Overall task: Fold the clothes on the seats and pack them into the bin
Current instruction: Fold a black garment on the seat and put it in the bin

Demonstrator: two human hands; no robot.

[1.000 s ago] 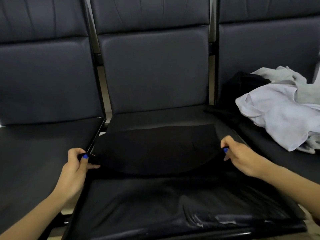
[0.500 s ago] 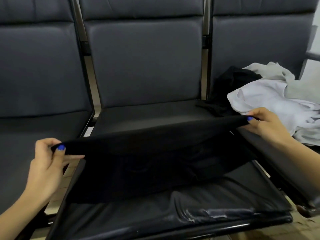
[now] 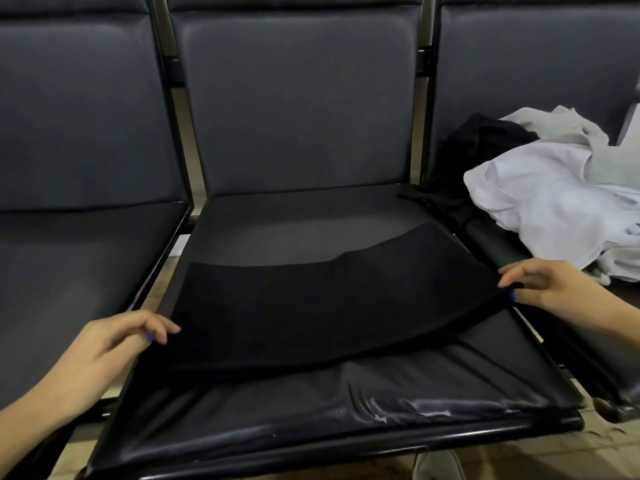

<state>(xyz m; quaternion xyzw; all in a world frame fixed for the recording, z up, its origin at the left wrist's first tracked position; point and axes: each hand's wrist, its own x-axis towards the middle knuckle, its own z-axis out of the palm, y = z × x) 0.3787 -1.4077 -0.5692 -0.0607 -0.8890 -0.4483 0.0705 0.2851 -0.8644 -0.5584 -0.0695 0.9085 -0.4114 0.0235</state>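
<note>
A black garment (image 3: pixel 322 306) lies spread flat across the middle seat (image 3: pixel 346 410), its far edge reaching toward the backrest. My left hand (image 3: pixel 104 355) pinches its near left corner between thumb and fingers. At the seat's right edge my right hand (image 3: pixel 543 282) pinches the near right corner. A heap of white and grey clothes (image 3: pixel 554 202) sits on the right seat, with another black garment (image 3: pixel 478 150) tucked behind it. No bin is in view.
Three dark padded seats stand in a row, joined by metal frames. The left seat (image 3: pixel 69 271) carries nothing. The middle seat's front cushion is wrinkled and scuffed. Tiled floor and a shoe tip (image 3: pixel 436 465) show below the front rail.
The black garment was lifted and stretched between both hands, then lowered flat onto the middle seat. Both hands moved down and nearer with its corners.
</note>
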